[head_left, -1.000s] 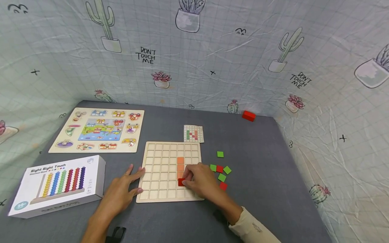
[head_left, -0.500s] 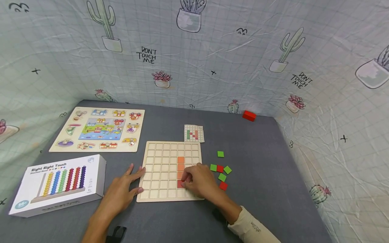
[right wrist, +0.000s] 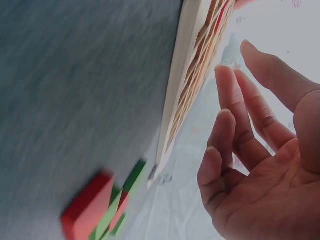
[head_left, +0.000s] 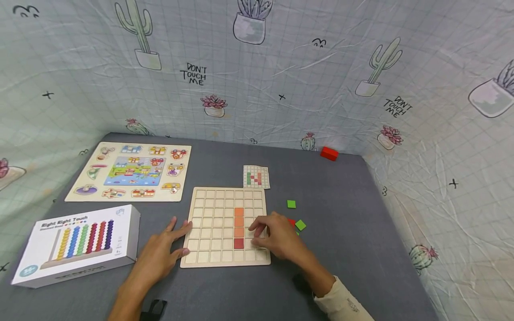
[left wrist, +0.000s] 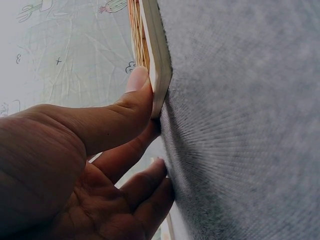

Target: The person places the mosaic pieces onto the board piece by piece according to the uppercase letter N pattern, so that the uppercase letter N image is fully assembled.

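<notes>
A wooden grid board [head_left: 214,223] lies flat on the table. One of its columns holds three orange tiles [head_left: 238,221] with a red tile [head_left: 238,243] below them. My left hand [head_left: 156,254] touches the board's left edge with thumb and fingertips, fingers spread; the thumb [left wrist: 137,82] rests on the rim in the left wrist view. Above the board's right side is my right hand [head_left: 277,236], its thumb and fingers apart with nothing between them. In the right wrist view, that hand [right wrist: 260,185] is clear of the board's surface.
Loose green tiles [head_left: 300,225] and red tiles [right wrist: 90,205] lie right of the board, partly hidden by the right hand. Behind it sits a small pattern card [head_left: 256,177]. A picture puzzle [head_left: 186,174] and a white box [head_left: 134,236] stand left; a red block [head_left: 329,154] lies at the back.
The red tile, tilted under the right fingers, now lies flat in its cell below the orange ones. The right hand has let go and moved right. The left hand has stayed put.
</notes>
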Available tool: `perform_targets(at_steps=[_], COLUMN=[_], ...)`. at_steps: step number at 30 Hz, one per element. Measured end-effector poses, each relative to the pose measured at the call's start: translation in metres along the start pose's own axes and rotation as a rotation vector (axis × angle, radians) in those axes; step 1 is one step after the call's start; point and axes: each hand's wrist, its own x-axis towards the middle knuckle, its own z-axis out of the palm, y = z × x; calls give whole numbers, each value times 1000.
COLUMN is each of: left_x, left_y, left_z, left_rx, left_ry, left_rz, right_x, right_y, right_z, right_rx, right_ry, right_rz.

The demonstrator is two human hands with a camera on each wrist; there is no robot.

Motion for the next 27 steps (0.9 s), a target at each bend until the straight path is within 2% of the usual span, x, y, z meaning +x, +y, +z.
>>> perform_targets(at_steps=[5,13,19,27], left_x=[0,-1,0,0], left_y=[-1,-1,-2,-3], left_z=[0,-1,-2,-1], left_rx=[-3,-15,-19,-17], left_ry=[1,15,32,35], left_rz=[6,22,39,38], right_x=[-5,-10,-13,-12], right_y=[15,38,57,73], right_z=[-12,-31,-44,-52], right_rx=[-22,-25,-44,-192], right_ry=[56,104,145,153], right_rz=[21,123,132,162])
